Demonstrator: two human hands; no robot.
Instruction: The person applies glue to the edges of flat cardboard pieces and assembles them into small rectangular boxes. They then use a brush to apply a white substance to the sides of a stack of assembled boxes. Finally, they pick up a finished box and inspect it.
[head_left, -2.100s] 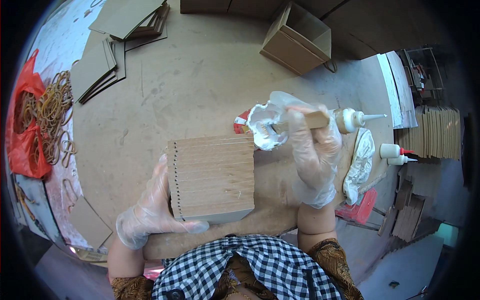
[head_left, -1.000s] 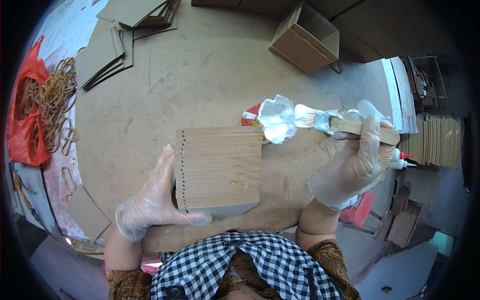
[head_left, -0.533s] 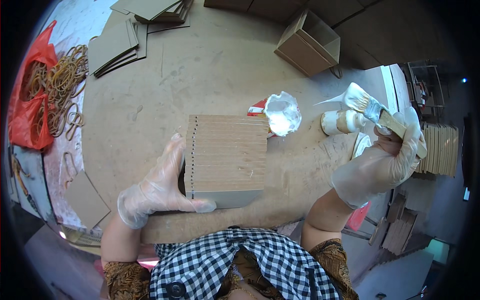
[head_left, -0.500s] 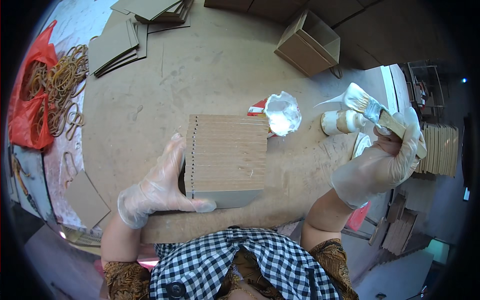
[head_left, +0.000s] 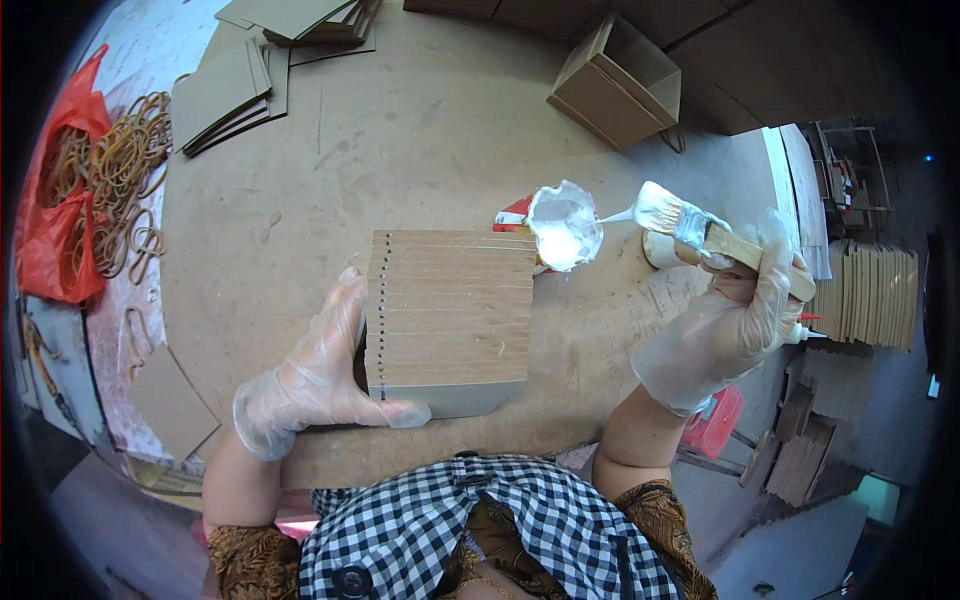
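In front of me stands a block of thin brown boards [head_left: 455, 310] packed edge to edge, with dark dots along its left side and a grey face toward me. My left hand [head_left: 318, 375], in a clear plastic glove, grips its near left corner, thumb on the near face and fingers along the left side. Off to the right my right hand [head_left: 730, 325], also gloved, is closed around the wooden handle of a flat paintbrush [head_left: 690, 222]. Its bristles are loaded with a white paste. A white strand stretches from them to a paste-filled container [head_left: 565, 228] beyond the block.
Rubber bands [head_left: 130, 185] spill from a red plastic bag [head_left: 55, 245] at left. Flat boards [head_left: 225, 90] lie at the far left, one board [head_left: 172, 403] at the near left. An open box [head_left: 620, 85] sits far right; a board stack [head_left: 875, 295] stands farther right.
My right hand has moved left with the paintbrush, bringing the bristles closer to the paste container. A pasty strand now reaches the container. The left hand and the block have stayed in place.
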